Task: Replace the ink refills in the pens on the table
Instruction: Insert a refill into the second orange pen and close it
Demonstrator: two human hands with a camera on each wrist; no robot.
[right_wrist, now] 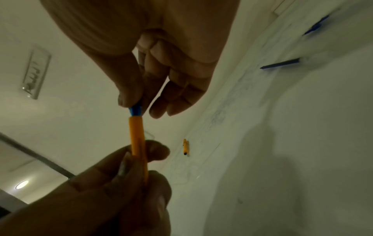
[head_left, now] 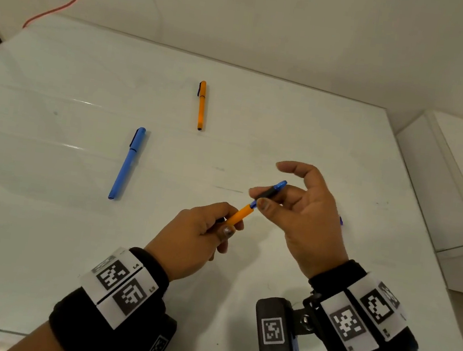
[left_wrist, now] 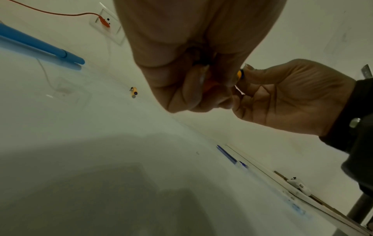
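Note:
My left hand (head_left: 212, 225) grips an orange pen barrel (head_left: 238, 217) above the white table (head_left: 39, 238); the barrel (right_wrist: 137, 135) points up toward my right hand (head_left: 280, 199). That hand pinches a blue and black refill piece (head_left: 272, 192) between thumb and fingers, its blue end (right_wrist: 135, 110) meeting the barrel's mouth. The index finger sticks out above. A capped blue pen (head_left: 127, 163) lies at the left. A capped orange pen (head_left: 201, 105) lies farther back. Loose blue refills (left_wrist: 227, 154) lie on the table to the right, also seen as dark blue sticks (right_wrist: 280, 64).
An orange cable (head_left: 70, 1) runs down the back wall to the table's far left corner. A white ledge (head_left: 459, 181) borders the table on the right. A wall socket (left_wrist: 107, 27) sits behind.

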